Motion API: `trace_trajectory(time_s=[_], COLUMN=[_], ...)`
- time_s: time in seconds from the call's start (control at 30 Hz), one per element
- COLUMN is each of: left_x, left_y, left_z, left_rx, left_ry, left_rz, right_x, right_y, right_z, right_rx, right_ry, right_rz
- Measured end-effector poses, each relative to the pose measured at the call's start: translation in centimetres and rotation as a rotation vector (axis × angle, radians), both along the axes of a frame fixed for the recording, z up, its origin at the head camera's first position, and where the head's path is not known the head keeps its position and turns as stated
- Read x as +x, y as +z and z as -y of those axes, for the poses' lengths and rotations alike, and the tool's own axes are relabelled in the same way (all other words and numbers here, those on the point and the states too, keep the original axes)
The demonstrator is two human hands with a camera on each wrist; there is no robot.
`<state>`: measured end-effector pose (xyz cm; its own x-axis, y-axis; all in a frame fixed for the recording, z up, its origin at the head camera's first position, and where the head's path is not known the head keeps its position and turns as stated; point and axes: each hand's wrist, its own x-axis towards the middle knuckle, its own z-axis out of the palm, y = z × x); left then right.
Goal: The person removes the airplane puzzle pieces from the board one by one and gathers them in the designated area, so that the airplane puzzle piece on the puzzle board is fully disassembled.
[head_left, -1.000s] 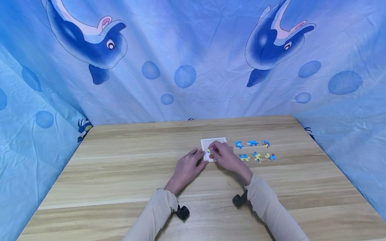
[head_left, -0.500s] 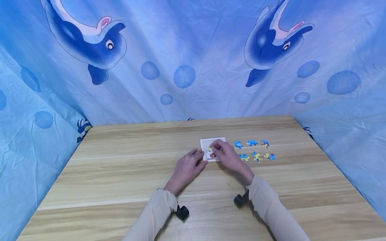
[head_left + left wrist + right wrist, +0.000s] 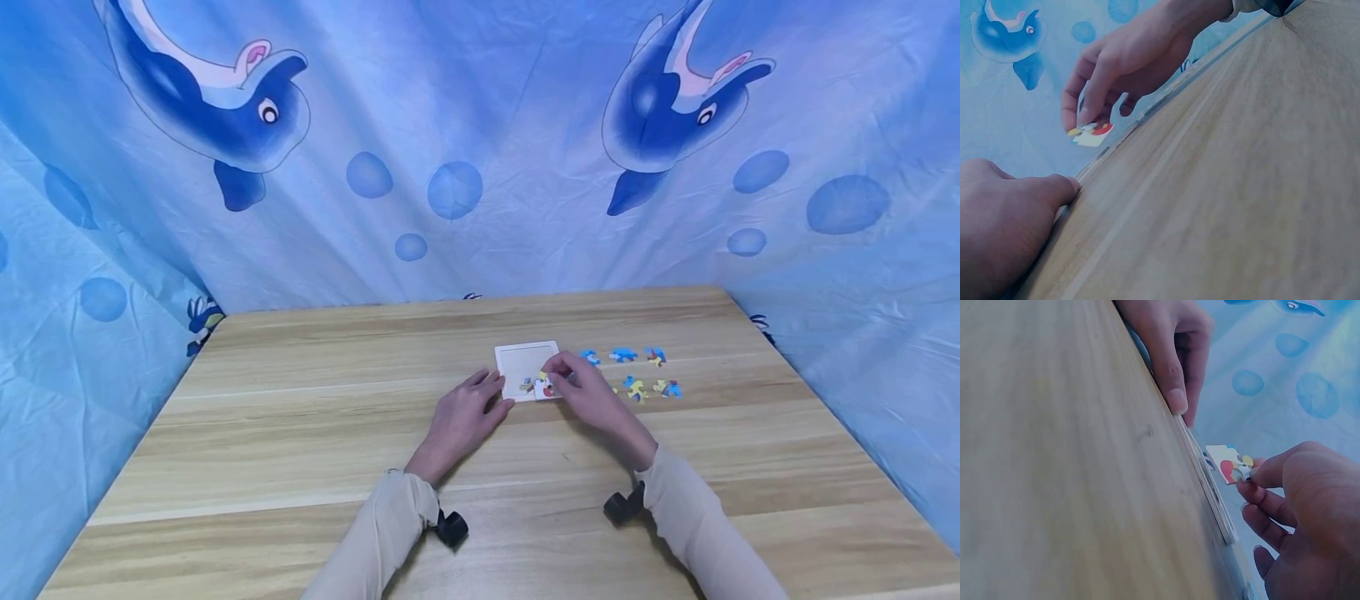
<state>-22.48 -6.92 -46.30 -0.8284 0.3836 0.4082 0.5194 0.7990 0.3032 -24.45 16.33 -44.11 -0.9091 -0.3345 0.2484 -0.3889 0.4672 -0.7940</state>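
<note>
My right hand (image 3: pixel 592 402) pinches a jigsaw puzzle piece (image 3: pixel 1225 464) between thumb and fingers; it is white with red and yellow patches. In the left wrist view this piece (image 3: pixel 1091 135) hangs tilted above the table surface. Below it lies a shallow white puzzle tray (image 3: pixel 525 344), and the piece is over its lower right part. My left hand (image 3: pixel 459 423) rests at the tray's left side, with the thumb near the front corner and the fingers along the edge. A small coloured patch (image 3: pixel 527 385) shows in the tray's lower left; whether printed or a piece, I cannot tell.
Several blue and yellow puzzle pieces (image 3: pixel 636 389) lie in two rows to the right of the tray, some partly hidden by my right hand. The wooden table (image 3: pixel 337 433) ends at a blue curtain (image 3: pixel 510 233) with dolphins printed on it.
My right hand has moved right with the puzzle piece, from the tray's lower left to its lower right, uncovering the coloured patch. The left hand has stayed at the tray's edge.
</note>
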Motion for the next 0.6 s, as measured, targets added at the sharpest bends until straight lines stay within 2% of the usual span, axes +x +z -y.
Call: trace_trajectory(time_s=[0.3,0.6], left_x=[-0.1,-0.1], left_y=[-0.1,-0.1], left_z=[-0.1,-0.1], left_rx=[0.016,0.011], left_ry=[0.006,0.008], left_rz=[0.001,0.011], right_x=[1.0,2.3], right_y=[0.1,0.4], right_z=[-2.1,-3.5], right_rx=[0.048,0.039], right_ry=[-0.043,-0.034], right_rz=[-0.026,-0.056])
